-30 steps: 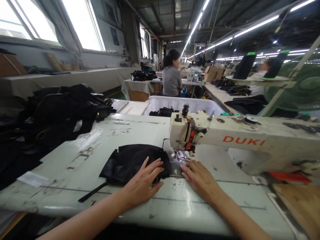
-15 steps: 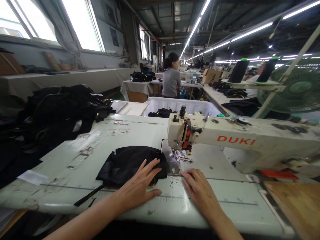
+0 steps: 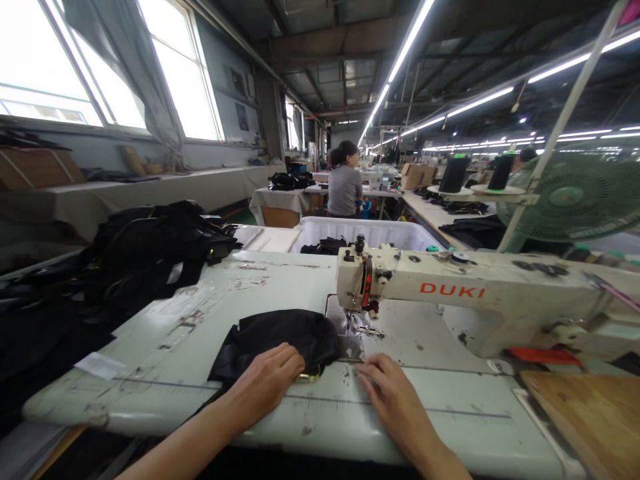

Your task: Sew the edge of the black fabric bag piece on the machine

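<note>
The black cloth (image 3: 280, 333) lies on the tabletop (image 3: 160, 367) beside the machine (image 3: 450, 283); the left hand (image 3: 270, 377) bends its fingers together at the near edge, grip unclear; the right (image 3: 395, 393) sits empty, fingers slightly apart; light, even handling should avoid creases.

Grey wall (image 3: 227, 100) | bright windows (image 3: 175, 63) at left | strip lights (image 3: 413, 43) overhead

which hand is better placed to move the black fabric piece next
Likely the left hand: it is at the near edge of the black fabric piece. The right hand is apart from it, in front of the sewing machine.
</note>
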Demonstrator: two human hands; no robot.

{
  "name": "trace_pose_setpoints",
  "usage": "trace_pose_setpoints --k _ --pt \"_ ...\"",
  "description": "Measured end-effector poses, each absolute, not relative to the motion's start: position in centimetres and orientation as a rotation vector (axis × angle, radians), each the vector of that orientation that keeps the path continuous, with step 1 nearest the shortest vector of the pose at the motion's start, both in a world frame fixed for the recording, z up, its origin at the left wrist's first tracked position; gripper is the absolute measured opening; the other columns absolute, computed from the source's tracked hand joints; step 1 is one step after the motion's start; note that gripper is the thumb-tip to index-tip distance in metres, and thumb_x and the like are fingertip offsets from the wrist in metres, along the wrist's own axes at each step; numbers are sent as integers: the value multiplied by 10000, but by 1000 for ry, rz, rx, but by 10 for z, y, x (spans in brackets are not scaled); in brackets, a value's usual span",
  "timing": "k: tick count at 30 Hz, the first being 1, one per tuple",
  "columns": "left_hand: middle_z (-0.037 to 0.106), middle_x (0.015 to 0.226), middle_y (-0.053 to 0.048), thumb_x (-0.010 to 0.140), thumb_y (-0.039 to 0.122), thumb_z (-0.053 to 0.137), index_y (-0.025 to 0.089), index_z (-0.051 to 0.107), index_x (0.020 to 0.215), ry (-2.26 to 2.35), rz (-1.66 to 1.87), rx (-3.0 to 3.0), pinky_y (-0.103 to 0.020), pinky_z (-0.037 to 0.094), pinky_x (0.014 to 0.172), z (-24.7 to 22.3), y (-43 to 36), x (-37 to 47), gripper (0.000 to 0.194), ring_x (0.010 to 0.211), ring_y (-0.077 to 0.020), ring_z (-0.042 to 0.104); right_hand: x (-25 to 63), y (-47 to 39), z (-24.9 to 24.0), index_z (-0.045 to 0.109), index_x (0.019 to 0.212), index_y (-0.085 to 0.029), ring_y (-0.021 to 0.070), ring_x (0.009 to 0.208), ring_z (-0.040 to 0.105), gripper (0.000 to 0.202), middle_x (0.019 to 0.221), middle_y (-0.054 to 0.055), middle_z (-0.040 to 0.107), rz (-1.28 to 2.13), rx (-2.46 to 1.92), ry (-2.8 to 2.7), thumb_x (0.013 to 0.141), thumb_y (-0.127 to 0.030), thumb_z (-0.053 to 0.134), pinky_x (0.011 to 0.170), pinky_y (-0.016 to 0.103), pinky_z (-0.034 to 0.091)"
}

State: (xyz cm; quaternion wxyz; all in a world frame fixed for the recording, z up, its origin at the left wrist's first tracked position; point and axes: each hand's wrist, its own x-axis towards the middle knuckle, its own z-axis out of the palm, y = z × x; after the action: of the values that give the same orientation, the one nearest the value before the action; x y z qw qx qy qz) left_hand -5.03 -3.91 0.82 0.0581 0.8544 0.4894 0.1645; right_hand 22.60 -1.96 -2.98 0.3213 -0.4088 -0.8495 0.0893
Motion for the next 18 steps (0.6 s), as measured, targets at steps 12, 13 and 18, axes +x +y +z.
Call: trace_pose_setpoints --k 12,13,18 --pt "315 1553 -170 723 412 794 203 370 1455 1622 51 2416 -590 180 1155 11 -79 -48 871 1438 -358 251 213 -41 -25 635 1134 -224 219 1008 641 257 1074 74 639 436 -1191 -2085 968 -223 438 896 345 524" --pt "275 1567 -179 713 401 803 194 319 1483 1638 4 2391 -605 143 1157 8 -82 -47 932 1454 -358 206 216 -44 -28 632 1138 -235 216 1019 639 259 1085 72 638 413 -1171 -2095 973 -235 431 905 342 525" --pt "283 1569 -155 769 294 788 217 283 1492 1532 113 2470 -590 81 1169 -1 -99 -43 885 1470 -311 170 241 -45 -64 606 1214 -257 221 1037 661 292 1142 75 638 187 -1023 -2192 974 -335 458 870 327 572"
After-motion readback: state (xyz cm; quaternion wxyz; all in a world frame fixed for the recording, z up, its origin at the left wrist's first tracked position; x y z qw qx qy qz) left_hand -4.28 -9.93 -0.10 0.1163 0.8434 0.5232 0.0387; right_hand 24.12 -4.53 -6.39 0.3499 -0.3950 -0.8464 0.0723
